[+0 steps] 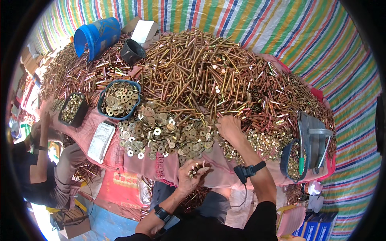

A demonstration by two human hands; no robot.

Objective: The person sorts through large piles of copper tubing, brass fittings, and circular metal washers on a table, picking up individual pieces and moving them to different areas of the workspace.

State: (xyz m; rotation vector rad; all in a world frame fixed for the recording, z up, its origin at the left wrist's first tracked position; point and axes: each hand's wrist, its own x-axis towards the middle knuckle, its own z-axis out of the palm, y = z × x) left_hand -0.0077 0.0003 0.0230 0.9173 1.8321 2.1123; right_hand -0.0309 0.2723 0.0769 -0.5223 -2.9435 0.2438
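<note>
Here, clutches slim metal rods (193,172), likely stiff, slick, light singly and best taken mid-shaft, in the curled left hand (188,180), and holds the right hand (230,129), too obscured to tell if pinching, at the rod heap (189,76) beyond both.

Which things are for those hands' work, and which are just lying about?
Probably the work:
- metal rods, piled and in the left hand
- loose washers near the right hand
- small brassy pieces

Probably just lying about:
- blue bucket
- white box
- silver packet
</note>
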